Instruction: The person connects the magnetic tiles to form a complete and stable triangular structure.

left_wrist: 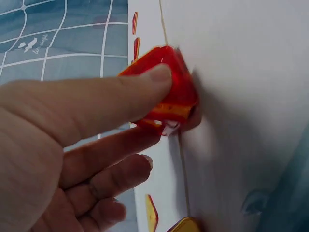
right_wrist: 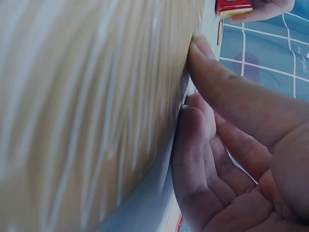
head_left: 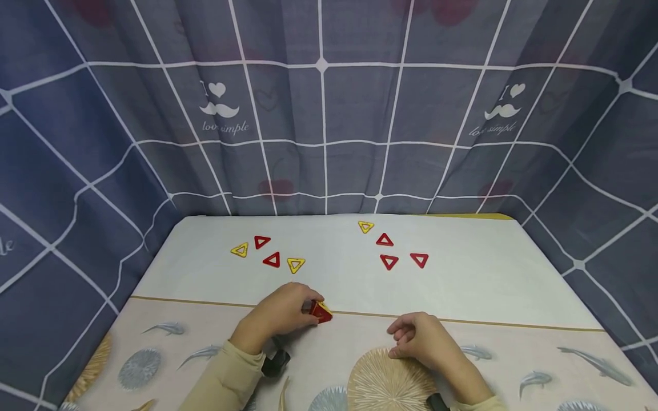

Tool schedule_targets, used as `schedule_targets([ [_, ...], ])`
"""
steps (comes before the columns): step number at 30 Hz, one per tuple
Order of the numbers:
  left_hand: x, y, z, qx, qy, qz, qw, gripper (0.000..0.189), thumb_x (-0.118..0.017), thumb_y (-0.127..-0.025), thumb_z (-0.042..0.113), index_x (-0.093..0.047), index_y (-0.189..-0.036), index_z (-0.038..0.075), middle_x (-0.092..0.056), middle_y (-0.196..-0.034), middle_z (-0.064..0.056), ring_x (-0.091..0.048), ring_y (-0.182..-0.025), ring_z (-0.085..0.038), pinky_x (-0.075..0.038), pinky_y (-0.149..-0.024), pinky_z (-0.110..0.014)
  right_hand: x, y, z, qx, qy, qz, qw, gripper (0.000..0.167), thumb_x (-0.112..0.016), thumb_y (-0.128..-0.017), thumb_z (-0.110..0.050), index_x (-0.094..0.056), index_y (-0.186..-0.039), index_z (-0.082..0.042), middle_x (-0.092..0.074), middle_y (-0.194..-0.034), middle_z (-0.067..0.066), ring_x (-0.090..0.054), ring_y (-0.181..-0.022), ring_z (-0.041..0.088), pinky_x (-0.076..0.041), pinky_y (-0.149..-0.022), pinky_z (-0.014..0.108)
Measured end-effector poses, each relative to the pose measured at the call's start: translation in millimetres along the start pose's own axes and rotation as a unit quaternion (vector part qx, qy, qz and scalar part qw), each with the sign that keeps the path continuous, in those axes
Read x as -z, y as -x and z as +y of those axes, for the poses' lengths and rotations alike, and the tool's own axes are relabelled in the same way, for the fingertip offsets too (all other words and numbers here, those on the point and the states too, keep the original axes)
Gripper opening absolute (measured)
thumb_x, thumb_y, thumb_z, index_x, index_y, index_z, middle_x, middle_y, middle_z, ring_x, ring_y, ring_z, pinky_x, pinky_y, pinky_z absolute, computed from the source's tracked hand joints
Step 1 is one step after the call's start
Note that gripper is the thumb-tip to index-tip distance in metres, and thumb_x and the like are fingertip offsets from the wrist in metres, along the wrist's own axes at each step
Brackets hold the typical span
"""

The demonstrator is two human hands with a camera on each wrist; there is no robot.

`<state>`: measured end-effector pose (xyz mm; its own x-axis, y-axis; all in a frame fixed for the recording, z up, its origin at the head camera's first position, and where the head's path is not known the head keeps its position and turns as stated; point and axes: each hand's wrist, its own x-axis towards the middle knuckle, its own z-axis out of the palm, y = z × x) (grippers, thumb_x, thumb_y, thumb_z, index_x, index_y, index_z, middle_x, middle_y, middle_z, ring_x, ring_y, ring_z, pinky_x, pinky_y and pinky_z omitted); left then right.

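Left hand [head_left: 286,308] pinches; right hand [head_left: 422,339] seems loosely curled.

bare left hand [head_left: 285,311] and right hand [head_left: 425,341] extend beyond pale beige fabric sleeves [head_left: 223,381] and small black boxy wrist devices [head_left: 276,363].

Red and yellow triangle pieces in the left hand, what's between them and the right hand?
Nothing: the head view shows just bare, pale table between the held red and yellow triangle pieces and the right hand.

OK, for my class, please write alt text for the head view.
A person's left hand grips red and yellow pieces; the right hand looks empty. Beyond, eight red and yellow triangles lie on a white surface, before a gridded curtain.
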<state>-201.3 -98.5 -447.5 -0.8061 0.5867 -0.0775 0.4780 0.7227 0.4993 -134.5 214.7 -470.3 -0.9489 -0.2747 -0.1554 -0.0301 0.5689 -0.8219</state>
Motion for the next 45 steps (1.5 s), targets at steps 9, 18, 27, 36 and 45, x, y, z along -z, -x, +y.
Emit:
schedule_targets([
  [9,-13.9,3.2,4.4,0.009,0.040,0.025,0.9988,0.038,-0.082,-0.083,0.012,-0.072,-0.118,0.002,-0.069,-0.105,-0.004,-0.060,-0.094,-0.016,-0.052,-0.084,-0.037,-0.8,-0.2,1.9,-0.002,-0.009,0.002,1.0000,0.035,-0.093,-0.065,-0.005,-0.072,-0.093,-0.002,-0.063,-0.075,0.000,-0.061,-0.069,0.017,-0.052,-0.062,0.026],
  [18,-39.8,9.8,-2.1,0.011,0.122,0.077,0.9894,0.047,-0.086,-0.082,0.020,-0.070,-0.125,0.012,-0.065,-0.115,0.001,-0.055,-0.084,-0.010,-0.048,-0.073,-0.028,-0.8,0.9,1.1,-0.002,-0.007,-0.002,1.0000,0.034,-0.093,-0.066,-0.006,-0.072,-0.093,-0.003,-0.063,-0.075,-0.001,-0.061,-0.069,0.016,-0.052,-0.063,0.025],
  [27,-46.3,9.1,-9.5,0.048,0.232,0.070,0.9691,0.044,-0.086,-0.082,0.017,-0.070,-0.123,0.016,-0.061,-0.115,0.000,-0.059,-0.071,-0.010,-0.050,-0.060,-0.025,10.3,-12.0,-4.9,-0.006,0.040,0.052,0.9978,0.031,-0.090,-0.075,-0.019,-0.074,-0.099,-0.005,-0.064,-0.079,-0.004,-0.062,-0.071,0.012,-0.051,-0.066,0.027],
  [36,-43.4,9.3,-8.6,0.050,0.227,0.076,0.9697,0.044,-0.085,-0.082,0.019,-0.069,-0.123,0.015,-0.060,-0.112,0.001,-0.059,-0.071,-0.012,-0.049,-0.058,-0.026,34.7,-66.9,-5.4,-0.039,0.042,0.154,0.9864,0.064,-0.090,-0.076,-0.027,-0.065,-0.129,-0.002,-0.069,-0.111,0.012,-0.069,-0.095,0.025,-0.054,-0.079,0.041],
  [45,-41.7,9.0,-6.8,0.068,0.228,0.075,0.9684,0.043,-0.086,-0.080,0.015,-0.069,-0.120,0.014,-0.060,-0.111,-0.001,-0.057,-0.070,-0.014,-0.048,-0.057,-0.026,42.8,-107.1,11.4,-0.092,0.059,0.154,0.9821,0.069,-0.091,-0.075,-0.026,-0.063,-0.133,-0.002,-0.063,-0.130,0.020,-0.057,-0.123,0.036,-0.043,-0.101,0.050],
])
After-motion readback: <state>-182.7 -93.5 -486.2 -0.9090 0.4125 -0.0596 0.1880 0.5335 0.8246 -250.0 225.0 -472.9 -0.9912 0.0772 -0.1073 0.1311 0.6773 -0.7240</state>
